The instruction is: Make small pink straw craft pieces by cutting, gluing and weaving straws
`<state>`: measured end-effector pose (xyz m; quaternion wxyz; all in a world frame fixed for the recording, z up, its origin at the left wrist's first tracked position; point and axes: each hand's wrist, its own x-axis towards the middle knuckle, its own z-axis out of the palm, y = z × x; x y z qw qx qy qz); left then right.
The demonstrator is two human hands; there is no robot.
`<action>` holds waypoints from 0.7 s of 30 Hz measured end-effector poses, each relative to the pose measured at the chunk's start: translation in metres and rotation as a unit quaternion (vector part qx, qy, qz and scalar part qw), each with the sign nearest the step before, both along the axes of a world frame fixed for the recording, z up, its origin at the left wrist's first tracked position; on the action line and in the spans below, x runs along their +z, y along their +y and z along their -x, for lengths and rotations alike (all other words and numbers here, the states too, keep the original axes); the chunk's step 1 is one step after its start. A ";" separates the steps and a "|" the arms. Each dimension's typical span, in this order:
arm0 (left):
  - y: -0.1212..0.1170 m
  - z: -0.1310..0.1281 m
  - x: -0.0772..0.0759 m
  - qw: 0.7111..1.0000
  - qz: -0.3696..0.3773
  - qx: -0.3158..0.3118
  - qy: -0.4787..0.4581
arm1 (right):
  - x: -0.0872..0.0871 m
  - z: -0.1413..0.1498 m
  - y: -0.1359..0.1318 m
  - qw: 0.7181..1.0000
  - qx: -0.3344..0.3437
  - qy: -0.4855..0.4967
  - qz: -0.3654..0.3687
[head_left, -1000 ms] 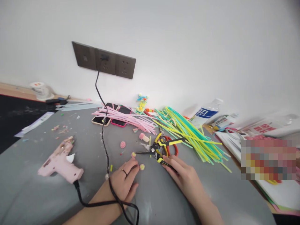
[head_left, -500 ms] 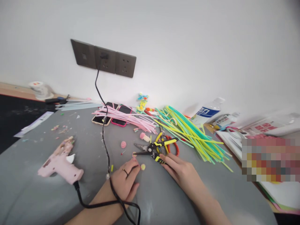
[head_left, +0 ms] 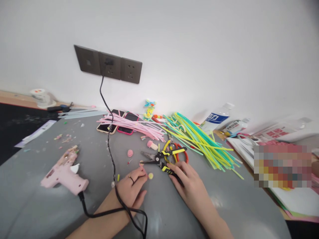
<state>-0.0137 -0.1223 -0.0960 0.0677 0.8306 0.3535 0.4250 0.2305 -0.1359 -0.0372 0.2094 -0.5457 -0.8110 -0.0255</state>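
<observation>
My left hand rests low on the grey table, fingers bent and pressed together at a small pink piece, mostly hidden by the fingertips. A small round yellow-and-pink piece lies just right of those fingertips. My right hand is closed around the lower black-and-yellow handle of the spring-loaded shears. Their blades are spread and point left, the lower tip above my left fingers. Farther back lie a pink rose-shaped piece and a pink-and-cream piece.
A pink glue gun lies at left; its black cord crosses my left forearm. Pink pipe cleaners cover two phones. Green and yellow pipe cleaners lie behind red-handled scissors. A bottle leans near the wall.
My right hand has closed farther around the shears' lower handle. The left hand stays nearly in place, and the view has shifted slightly.
</observation>
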 end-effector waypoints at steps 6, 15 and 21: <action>0.003 0.006 0.031 0.997 0.059 0.032 -0.022 | 0.002 0.004 -0.019 0.978 -0.030 0.199 -0.047; 0.005 0.005 0.044 0.992 0.103 -0.050 -0.059 | -0.004 0.062 -0.019 0.895 -0.004 0.432 0.114; 0.007 0.004 0.054 0.980 0.125 -0.126 -0.088 | -0.007 0.072 -0.013 0.834 0.006 0.495 0.245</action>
